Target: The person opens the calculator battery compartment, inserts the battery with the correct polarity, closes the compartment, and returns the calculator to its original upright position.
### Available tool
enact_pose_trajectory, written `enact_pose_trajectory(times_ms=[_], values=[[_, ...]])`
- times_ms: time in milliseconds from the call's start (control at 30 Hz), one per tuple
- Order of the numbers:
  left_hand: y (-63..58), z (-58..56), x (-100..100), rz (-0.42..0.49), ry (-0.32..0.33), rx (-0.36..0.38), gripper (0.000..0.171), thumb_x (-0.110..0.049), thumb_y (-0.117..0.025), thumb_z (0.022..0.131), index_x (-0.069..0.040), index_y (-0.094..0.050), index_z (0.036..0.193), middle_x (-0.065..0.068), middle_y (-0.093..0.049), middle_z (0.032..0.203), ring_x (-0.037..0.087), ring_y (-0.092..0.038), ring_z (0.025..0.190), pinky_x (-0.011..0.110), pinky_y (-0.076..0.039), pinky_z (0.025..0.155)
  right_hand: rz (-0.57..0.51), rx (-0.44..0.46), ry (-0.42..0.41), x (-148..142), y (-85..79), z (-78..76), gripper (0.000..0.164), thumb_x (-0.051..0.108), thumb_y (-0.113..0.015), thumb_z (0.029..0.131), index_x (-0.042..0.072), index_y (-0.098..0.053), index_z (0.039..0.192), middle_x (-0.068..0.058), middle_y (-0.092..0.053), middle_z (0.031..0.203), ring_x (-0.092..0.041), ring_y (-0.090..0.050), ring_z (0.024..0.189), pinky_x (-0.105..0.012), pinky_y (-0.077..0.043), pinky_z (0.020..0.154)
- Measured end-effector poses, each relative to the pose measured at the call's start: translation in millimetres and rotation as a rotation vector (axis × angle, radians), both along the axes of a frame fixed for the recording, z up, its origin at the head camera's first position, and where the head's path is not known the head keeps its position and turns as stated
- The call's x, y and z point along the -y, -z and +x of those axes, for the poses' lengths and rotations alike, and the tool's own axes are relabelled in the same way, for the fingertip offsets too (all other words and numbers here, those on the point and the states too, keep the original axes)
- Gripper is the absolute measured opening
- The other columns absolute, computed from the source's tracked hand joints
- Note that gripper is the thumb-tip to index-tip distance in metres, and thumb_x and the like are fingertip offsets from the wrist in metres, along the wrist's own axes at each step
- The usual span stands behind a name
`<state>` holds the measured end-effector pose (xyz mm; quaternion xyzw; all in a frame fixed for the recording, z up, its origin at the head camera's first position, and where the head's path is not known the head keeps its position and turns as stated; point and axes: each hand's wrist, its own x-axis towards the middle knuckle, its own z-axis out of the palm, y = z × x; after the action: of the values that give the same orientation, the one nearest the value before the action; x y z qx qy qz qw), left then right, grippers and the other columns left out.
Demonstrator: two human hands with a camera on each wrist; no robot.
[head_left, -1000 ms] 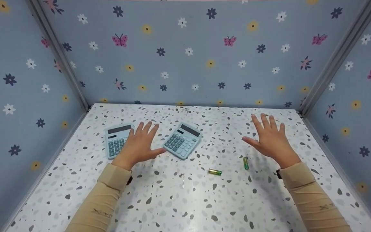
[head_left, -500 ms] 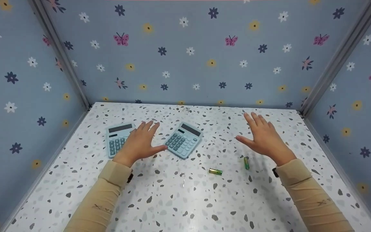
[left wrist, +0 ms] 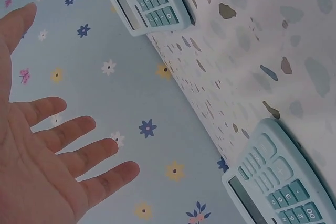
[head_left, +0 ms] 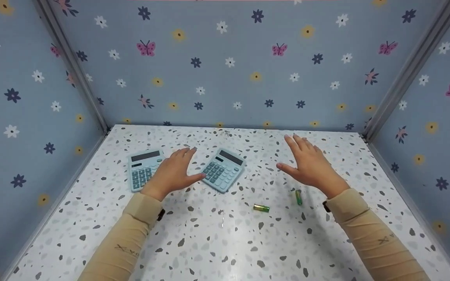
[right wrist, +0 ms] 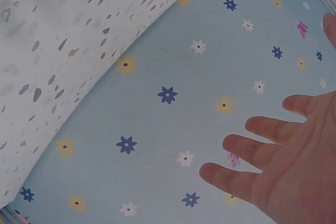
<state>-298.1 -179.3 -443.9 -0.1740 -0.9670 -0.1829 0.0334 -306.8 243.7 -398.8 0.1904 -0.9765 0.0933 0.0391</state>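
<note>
My left hand [head_left: 174, 171] hovers over the table with fingers extended and thumb spread, holding nothing. It overlaps the right side of one light-blue calculator [head_left: 141, 171]; its thumb tip reaches the edge of a second, tilted calculator [head_left: 225, 171] in the head view. The left wrist view shows the palm and both calculators, partly cut off by the frame. My right hand [head_left: 311, 166], also with spread fingers and nothing in it, is raised above the right half of the table. Below it lies a green battery [head_left: 298, 198], and another green-and-gold battery [head_left: 261, 208] lies further left.
The white speckled table [head_left: 225, 249] is bounded by flower-patterned panels at the back [head_left: 225, 78], left and right. Grey metal posts [head_left: 404, 78] stand at the two back corners.
My right hand has moved left, toward the middle. My left hand has shifted slightly right, its thumb nearing the tilted calculator. Calculators and batteries stay where they were.
</note>
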Motion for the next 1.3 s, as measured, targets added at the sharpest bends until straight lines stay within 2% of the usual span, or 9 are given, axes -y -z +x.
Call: enact_pose_trajectory(times_ms=[233, 467, 933, 1100, 1300], values=[[-3.7, -0.3, -4.9, 0.084, 0.012, 0.070, 0.097, -0.057, -0.073, 0.100, -0.007, -0.031, 0.171, 0.023, -0.038, 0.172, 0.046, -0.043, 0.156, 0.066, -0.042, 0.124, 0.010, -0.020, -0.012, 13.1, -2.5, -1.7, 0.093, 0.058, -0.062, 0.107, 0.012, -0.018, 0.175, -0.027, -0.025, 0.177, -0.051, -0.027, 0.162, -0.073, -0.027, 0.130], [-6.1, -4.4, -7.4, 0.112, 0.001, 0.104, 0.097, -0.057, -0.073, 0.100, -0.008, -0.029, 0.172, 0.023, -0.034, 0.174, 0.046, -0.039, 0.158, 0.066, -0.039, 0.127, -0.002, -0.029, -0.021, 28.5, -5.7, -3.3, 0.094, 0.058, -0.063, 0.106, 0.011, -0.020, 0.175, -0.026, -0.029, 0.176, -0.049, -0.031, 0.161, -0.071, -0.030, 0.129], [-3.3, -11.4, -18.7, 0.169, 0.002, 0.187, 0.098, -0.060, -0.071, 0.100, -0.011, -0.028, 0.173, 0.021, -0.028, 0.178, 0.044, -0.031, 0.164, 0.065, -0.031, 0.132, -0.061, 0.052, -0.032, 54.6, -2.6, -16.5, 0.094, 0.059, -0.062, 0.106, 0.014, -0.018, 0.176, -0.024, -0.029, 0.177, -0.050, -0.034, 0.160, -0.071, -0.033, 0.128], [0.3, -15.9, -22.1, 0.231, 0.001, 0.232, 0.098, -0.062, -0.070, 0.100, -0.012, -0.028, 0.173, 0.017, -0.028, 0.179, 0.041, -0.029, 0.165, 0.063, -0.029, 0.133, -0.108, 0.093, -0.021, 58.6, 0.2, -21.9, 0.094, 0.059, -0.063, 0.106, 0.016, -0.017, 0.176, -0.022, -0.030, 0.177, -0.048, -0.036, 0.159, -0.070, -0.036, 0.126], [8.9, -24.7, -24.2, 0.324, 0.002, 0.294, 0.097, -0.062, -0.069, 0.101, -0.012, -0.028, 0.173, 0.014, -0.029, 0.179, 0.039, -0.028, 0.166, 0.062, -0.028, 0.134, -0.189, 0.157, -0.026, 62.3, 6.2, -27.9, 0.095, 0.059, -0.063, 0.106, 0.017, -0.016, 0.176, -0.024, -0.028, 0.177, -0.048, -0.035, 0.160, -0.068, -0.035, 0.129]])
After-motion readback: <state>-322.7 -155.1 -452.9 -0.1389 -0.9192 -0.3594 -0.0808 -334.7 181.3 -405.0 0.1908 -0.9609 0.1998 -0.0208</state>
